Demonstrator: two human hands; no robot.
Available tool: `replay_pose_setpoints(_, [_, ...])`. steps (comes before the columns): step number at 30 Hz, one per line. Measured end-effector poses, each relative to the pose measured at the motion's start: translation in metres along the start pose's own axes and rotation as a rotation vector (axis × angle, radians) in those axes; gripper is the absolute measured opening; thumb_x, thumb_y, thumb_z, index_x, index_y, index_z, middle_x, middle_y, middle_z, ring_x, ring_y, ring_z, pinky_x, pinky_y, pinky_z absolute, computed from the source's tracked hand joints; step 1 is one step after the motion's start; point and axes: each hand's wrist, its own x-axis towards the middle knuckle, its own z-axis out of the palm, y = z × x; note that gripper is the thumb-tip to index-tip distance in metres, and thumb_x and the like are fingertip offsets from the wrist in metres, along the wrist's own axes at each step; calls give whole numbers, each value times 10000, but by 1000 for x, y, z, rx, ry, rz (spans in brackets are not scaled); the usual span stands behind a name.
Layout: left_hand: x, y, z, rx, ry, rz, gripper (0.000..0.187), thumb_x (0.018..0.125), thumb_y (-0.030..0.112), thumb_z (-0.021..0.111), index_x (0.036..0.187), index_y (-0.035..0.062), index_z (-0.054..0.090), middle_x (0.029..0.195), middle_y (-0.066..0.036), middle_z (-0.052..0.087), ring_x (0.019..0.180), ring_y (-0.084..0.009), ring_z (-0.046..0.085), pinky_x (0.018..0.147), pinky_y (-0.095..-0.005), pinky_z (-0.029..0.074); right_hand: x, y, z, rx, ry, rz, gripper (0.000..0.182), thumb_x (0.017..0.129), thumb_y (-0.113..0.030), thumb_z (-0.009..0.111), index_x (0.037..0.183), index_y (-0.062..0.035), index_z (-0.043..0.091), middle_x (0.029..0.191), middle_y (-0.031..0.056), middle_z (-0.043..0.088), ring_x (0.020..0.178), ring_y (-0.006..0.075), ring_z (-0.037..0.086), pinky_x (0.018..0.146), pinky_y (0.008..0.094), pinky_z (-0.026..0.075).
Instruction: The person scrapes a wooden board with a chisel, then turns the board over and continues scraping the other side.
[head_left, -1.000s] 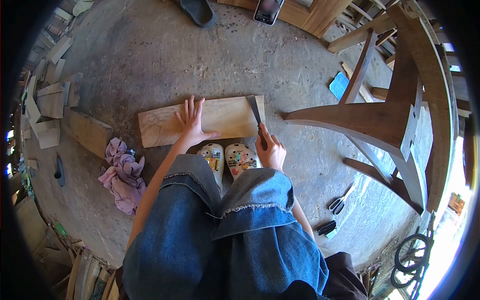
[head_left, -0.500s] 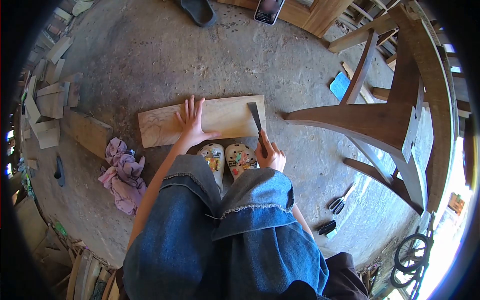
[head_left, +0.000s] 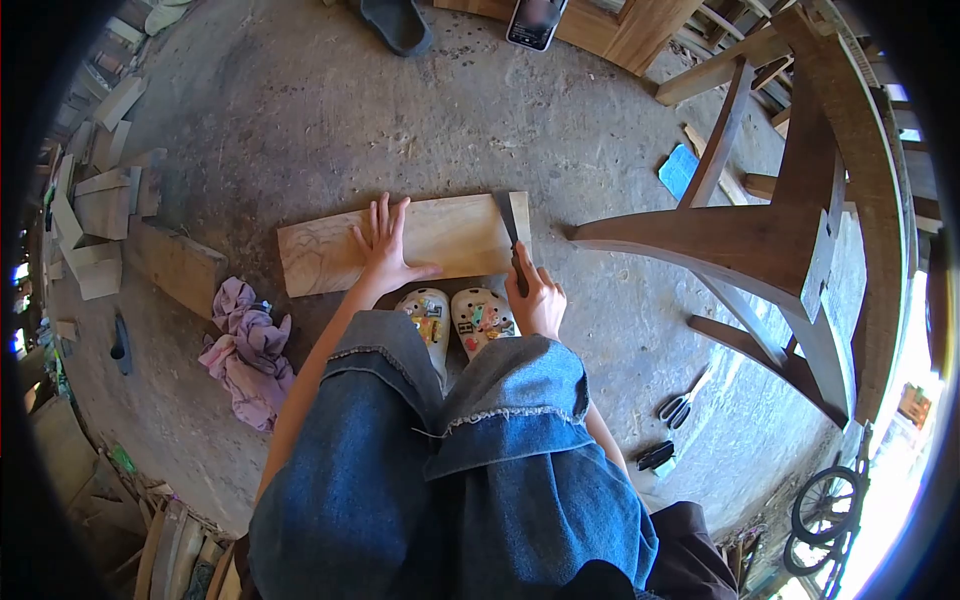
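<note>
A worn concrete floor spreads beneath a worker bent over a plank, seen from above, with 12 o'clock at the top of the view. A dark wooden frame with curved legs stands at 3 o'clock from the plank, its nearest foot close to the board's end but apart from it. Two legs in blue denim jeans fill the 6 o'clock side. Wood offcuts lie heaped at 9 o'clock. At the center, the pale plank lies flat on the floor, lengthwise from 9 to 3 o'clock, just beyond the worker's shoes. A crumpled pink cloth sits at 8 o'clock. The left hand presses on the plank left of its middle, its grip released, palm down and fingers spread. The right hand, at 4 o'clock, has its grip clenched around the handle of a dark-bladed tool. Pale clogs with colorful charms stand side by side at 5 o'clock. The tool's blade lies across the plank's right end, pointing toward 11 o'clock. Scissors rest at 4 o'clock, well apart; a phone shows at 1 o'clock.
</note>
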Motion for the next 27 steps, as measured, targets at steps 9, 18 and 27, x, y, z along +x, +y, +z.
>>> replay_pose_setpoints(9, [-2,1,1,-6,3,1,1351,495,667,834,1537,209,107,1600,-187,-13,1466,-426,-49,1030,-754,-11,3,-2,-1,8,-9,24,527,820,-205,654,1339,-240,564,700,54,629,541,220,612,578,353,479])
replay_pose_setpoints(18, [-2,0,2,-13,11,2,1363,491,667,833,1543,210,95,1602,-185,-15,1467,-420,-55,1033,-749,-20,1,1,-4,16,-7,-2,495,833,-206,649,1321,-246,581,696,51,625,524,228,602,575,362,479])
replay_pose_setpoints(27, [-2,2,0,-9,3,-4,1355,494,651,842,1541,214,100,1602,-178,-30,1467,-418,-58,1033,-749,-14,-11,0,-7,1,-8,-3,489,834,-203,649,1318,-240,586,683,54,618,510,221,596,558,346,481])
